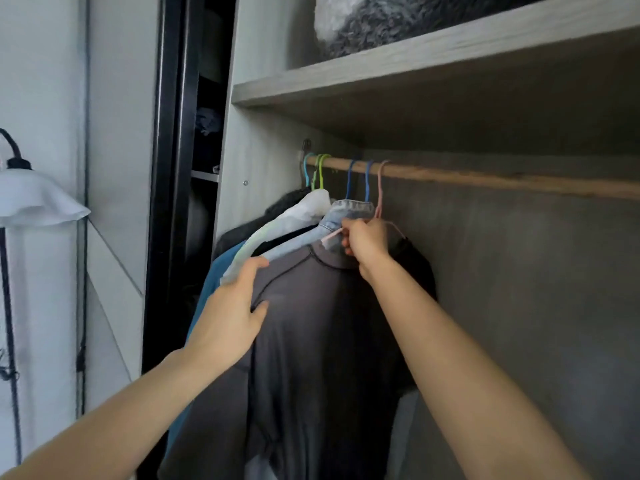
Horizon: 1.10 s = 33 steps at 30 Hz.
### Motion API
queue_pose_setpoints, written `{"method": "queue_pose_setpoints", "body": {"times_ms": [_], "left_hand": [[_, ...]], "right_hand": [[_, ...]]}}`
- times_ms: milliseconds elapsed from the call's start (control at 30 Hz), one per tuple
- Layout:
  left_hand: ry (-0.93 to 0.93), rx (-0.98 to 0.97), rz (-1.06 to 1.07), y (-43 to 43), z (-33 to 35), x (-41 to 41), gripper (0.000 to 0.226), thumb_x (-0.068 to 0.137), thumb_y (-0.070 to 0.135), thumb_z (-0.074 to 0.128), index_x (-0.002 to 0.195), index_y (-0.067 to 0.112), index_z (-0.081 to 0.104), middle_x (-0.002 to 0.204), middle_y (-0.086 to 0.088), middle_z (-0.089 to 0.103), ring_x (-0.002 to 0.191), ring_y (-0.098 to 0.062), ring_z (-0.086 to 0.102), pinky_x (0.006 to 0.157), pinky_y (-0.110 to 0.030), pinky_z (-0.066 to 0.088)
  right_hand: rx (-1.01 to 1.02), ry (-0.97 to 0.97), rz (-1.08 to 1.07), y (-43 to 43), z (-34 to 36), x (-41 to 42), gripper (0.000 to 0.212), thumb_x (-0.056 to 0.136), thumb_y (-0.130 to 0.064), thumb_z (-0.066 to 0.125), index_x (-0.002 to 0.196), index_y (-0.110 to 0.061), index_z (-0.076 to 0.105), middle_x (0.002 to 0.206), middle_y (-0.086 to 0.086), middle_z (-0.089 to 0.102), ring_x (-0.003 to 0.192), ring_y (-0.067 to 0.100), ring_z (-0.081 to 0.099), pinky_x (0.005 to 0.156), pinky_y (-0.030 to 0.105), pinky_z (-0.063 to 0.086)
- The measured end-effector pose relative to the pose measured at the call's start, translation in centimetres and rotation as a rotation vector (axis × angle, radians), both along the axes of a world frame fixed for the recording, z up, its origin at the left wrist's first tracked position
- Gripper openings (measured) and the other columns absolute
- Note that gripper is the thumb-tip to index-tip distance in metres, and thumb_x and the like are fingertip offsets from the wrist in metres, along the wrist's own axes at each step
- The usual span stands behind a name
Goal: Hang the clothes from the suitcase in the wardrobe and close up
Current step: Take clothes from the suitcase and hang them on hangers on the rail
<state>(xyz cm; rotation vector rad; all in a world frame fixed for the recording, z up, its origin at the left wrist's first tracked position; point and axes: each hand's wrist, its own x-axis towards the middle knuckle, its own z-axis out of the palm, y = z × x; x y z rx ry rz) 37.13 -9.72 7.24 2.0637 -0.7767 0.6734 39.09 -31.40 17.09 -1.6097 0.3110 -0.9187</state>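
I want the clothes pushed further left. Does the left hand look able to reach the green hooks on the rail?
Probably yes: the left hand lies open on the grey shirt, and the green hooks stand uncovered above it.

A dark grey shirt [322,341] hangs on a pink hanger [381,188] beside pale blue denim [343,216] on a tan rod [485,176].

Grey shirt [329,341] hangs on a pink hanger [380,188] (hooked over the wooden rail [485,176]).

Both arms stretched forward, left hand [228,306] flat, fingers straight, right hand [367,242] higher, curled round pink hanger [380,188]
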Motion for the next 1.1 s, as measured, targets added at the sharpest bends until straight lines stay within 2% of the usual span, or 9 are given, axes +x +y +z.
{"method": "queue_pose_setpoints", "body": {"times_ms": [67, 200, 300, 400, 533, 700, 833, 967, 1100], "left_hand": [[-0.052, 0.043, 0.035, 0.5, -0.6, 0.8, 0.050, 0.095, 0.017, 0.057, 0.142, 0.023, 0.041, 0.079, 0.004, 0.060, 0.068, -0.009, 0.058, 0.065, -0.024, 0.042], [-0.069, -0.069, -0.064, 1.7, -0.9, 2.3, 0.033, 0.097, 0.009, 0.052, 0.129, 0.009, 0.060, 0.122, -0.006, 0.065, 0.113, -0.007, 0.056, 0.093, -0.001, 0.033], [0.177, -0.287, -0.117, 2.0, -0.7, 3.4, 0.024, 0.099, 0.014, 0.050, 0.110, 0.019, 0.071, 0.108, 0.002, 0.071, 0.101, -0.010, 0.063, 0.092, -0.018, 0.046], [0.379, -0.288, -0.197, 1.8, -1.6, 3.9, 0.023, 0.100, 0.023, 0.049, 0.092, 0.017, 0.069, 0.088, -0.011, 0.069, 0.080, -0.022, 0.062, 0.077, -0.035, 0.048], [0.433, -0.237, -0.189, 2.0, -4.3, 3.5, 0.028, 0.098, 0.029, 0.051, 0.084, 0.007, 0.060, 0.078, -0.016, 0.064, 0.066, -0.022, 0.054, 0.066, -0.032, 0.041], [0.465, -0.290, -0.075, 4.2, -7.9, 1.8, 0.022, 0.095, 0.023, 0.059, 0.115, 0.017, 0.065, 0.098, 0.003, 0.071, 0.088, -0.008, 0.065, 0.076, -0.015, 0.043], [0.474, -0.235, -0.024, 9.3, -13.0, -1.8, 0.018, 0.092, 0.010, 0.060, 0.108, 0.015, 0.065, 0.089, -0.001, 0.071, 0.076, -0.006, 0.064, 0.066, -0.004, 0.043], [0.571, -0.140, 0.071, 16.8, -20.0, -6.5, 0.022, 0.092, 0.006, 0.057, 0.107, 0.016, 0.068, 0.096, -0.001, 0.071, 0.089, -0.019, 0.066, 0.082, -0.026, 0.048], [0.709, -0.040, 0.160, 25.5, -25.6, -11.5, 0.025, 0.090, 0.005, 0.052, 0.100, 0.025, 0.064, 0.094, -0.002, 0.069, 0.089, -0.023, 0.063, 0.080, -0.030, 0.045]], "right_hand": [[-0.038, 0.005, -0.014, 0.1, -0.4, 0.3, 0.008, 0.093, -0.010, 0.057, 0.092, -0.003, 0.060, 0.067, 0.006, 0.057, 0.045, 0.009, 0.049, 0.035, 0.015, 0.035], [-0.064, 0.010, -0.034, -0.2, -0.4, 0.1, 0.011, 0.094, -0.010, 0.058, 0.087, -0.001, 0.060, 0.063, 0.006, 0.057, 0.048, 0.010, 0.050, 0.040, 0.016, 0.037], [-0.044, -0.014, -0.035, -0.1, -0.4, 0.1, 0.013, 0.093, -0.011, 0.059, 0.085, -0.002, 0.061, 0.060, 0.005, 0.058, 0.045, 0.009, 0.050, 0.044, 0.018, 0.038], [-0.111, 0.010, -0.040, 0.0, -1.0, 0.2, 0.022, 0.096, -0.021, 0.059, 0.080, -0.004, 0.059, 0.062, 0.005, 0.059, 0.041, 0.006, 0.051, 0.043, 0.019, 0.040], [-0.335, 0.016, -0.176, 0.3, -3.2, -0.4, 0.033, 0.093, -0.038, 0.061, 0.105, -0.007, 0.062, 0.081, 0.000, 0.065, 0.080, 0.020, 0.064, 0.078, 0.031, 0.051], [-0.490, -0.113, -0.273, 5.6, -10.5, -3.3, 0.042, 0.090, -0.026, 0.064, 0.123, -0.006, 0.047, 0.114, 0.008, 0.050, 0.098, 0.024, 0.055, 0.088, 0.034, 0.047], [-0.584, 0.082, -0.176, 12.6, -19.8, -6.9, 0.046, 0.090, -0.023, 0.063, 0.129, -0.008, 0.044, 0.124, 0.007, 0.042, 0.110, 0.023, 0.051, 0.094, 0.037, 0.047], [-0.606, 0.393, 0.004, 20.2, -27.1, -11.8, 0.047, 0.094, -0.024, 0.058, 0.134, -0.009, 0.041, 0.129, 0.005, 0.039, 0.113, 0.023, 0.051, 0.094, 0.036, 0.047], [-0.606, 0.562, 0.103, 28.2, -31.6, -16.0, 0.049, 0.093, -0.023, 0.058, 0.135, -0.007, 0.040, 0.132, 0.007, 0.039, 0.115, 0.023, 0.047, 0.095, 0.034, 0.043]]}}
